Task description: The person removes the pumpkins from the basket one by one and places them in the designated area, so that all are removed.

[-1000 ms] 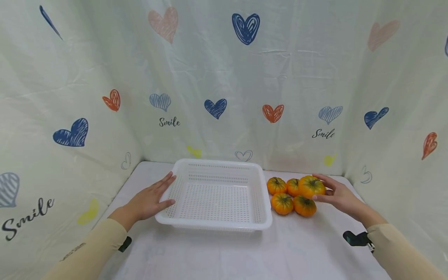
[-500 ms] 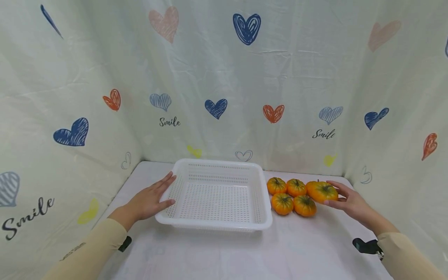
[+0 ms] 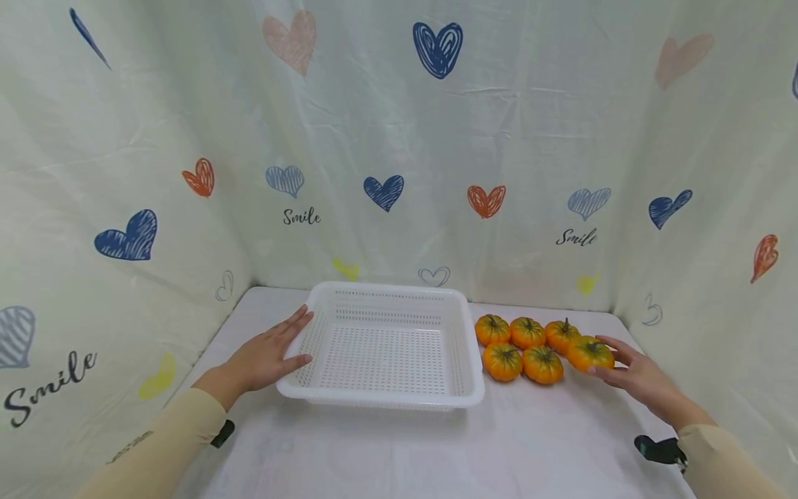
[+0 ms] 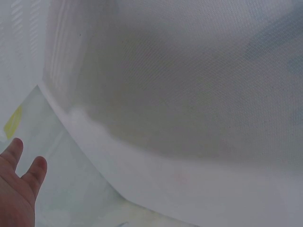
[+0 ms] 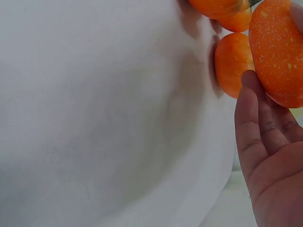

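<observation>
My left hand (image 3: 264, 355) rests on the left rim of a white perforated plastic basket (image 3: 380, 400), its fingers straight and spread. In the left wrist view only part of that hand (image 4: 21, 184) shows. With thumb and fingers, my right hand (image 3: 651, 381) grips a small orange-and-green pumpkin (image 3: 589, 354) at the right end of a group. The right wrist view shows this pumpkin (image 5: 279, 52) above the tabletop, with fingers under its side. Behind and left of it sit several similar pumpkins, among them a back-row pumpkin (image 3: 561, 334) and a front-row pumpkin (image 3: 542, 364).
A white cloth covers the table (image 3: 405, 457). The pumpkins stand just right of the basket, the nearest pumpkin (image 3: 502, 361) close to its wall. A pale curtain (image 3: 399, 242) printed with hearts closes off the back and both sides.
My right hand has moved right and toward me with the pumpkin, uncovering the back-row pumpkins. The left hand and the basket have stayed in place.
</observation>
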### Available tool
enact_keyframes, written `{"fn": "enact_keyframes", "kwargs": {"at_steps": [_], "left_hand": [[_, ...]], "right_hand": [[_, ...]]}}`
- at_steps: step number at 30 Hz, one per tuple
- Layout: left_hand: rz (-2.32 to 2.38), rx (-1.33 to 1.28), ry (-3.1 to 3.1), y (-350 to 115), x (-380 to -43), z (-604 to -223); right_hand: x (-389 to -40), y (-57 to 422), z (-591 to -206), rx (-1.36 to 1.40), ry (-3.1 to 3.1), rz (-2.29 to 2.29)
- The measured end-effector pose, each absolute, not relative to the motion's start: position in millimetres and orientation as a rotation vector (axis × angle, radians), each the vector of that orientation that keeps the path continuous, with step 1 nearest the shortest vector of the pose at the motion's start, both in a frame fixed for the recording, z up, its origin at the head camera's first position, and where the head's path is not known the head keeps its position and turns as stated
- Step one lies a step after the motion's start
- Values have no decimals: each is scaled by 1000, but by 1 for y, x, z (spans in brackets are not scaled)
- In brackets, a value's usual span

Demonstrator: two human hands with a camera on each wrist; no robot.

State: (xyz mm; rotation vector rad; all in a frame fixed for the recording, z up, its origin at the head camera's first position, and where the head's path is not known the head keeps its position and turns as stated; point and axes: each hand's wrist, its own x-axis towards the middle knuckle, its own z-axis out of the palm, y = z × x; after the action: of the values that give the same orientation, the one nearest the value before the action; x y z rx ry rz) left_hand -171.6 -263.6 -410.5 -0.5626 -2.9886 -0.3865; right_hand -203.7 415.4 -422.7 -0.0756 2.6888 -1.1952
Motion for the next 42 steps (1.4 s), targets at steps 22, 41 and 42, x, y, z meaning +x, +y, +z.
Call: {"fn": "enact_keyframes", "kwargs": {"at_steps": [22, 41, 42], "left_hand": [[-412, -569, -2973, -262, -172, -411], [-390, -562, -2970, -263, -172, -413], [-384, -567, -2965, -263, -172, -413]], "right_hand": [[-209, 422, -453, 34, 2676, -1158], [-215, 422, -462, 71, 2634, -1090], [-215, 421, -462, 66, 2630, -1090]]}}
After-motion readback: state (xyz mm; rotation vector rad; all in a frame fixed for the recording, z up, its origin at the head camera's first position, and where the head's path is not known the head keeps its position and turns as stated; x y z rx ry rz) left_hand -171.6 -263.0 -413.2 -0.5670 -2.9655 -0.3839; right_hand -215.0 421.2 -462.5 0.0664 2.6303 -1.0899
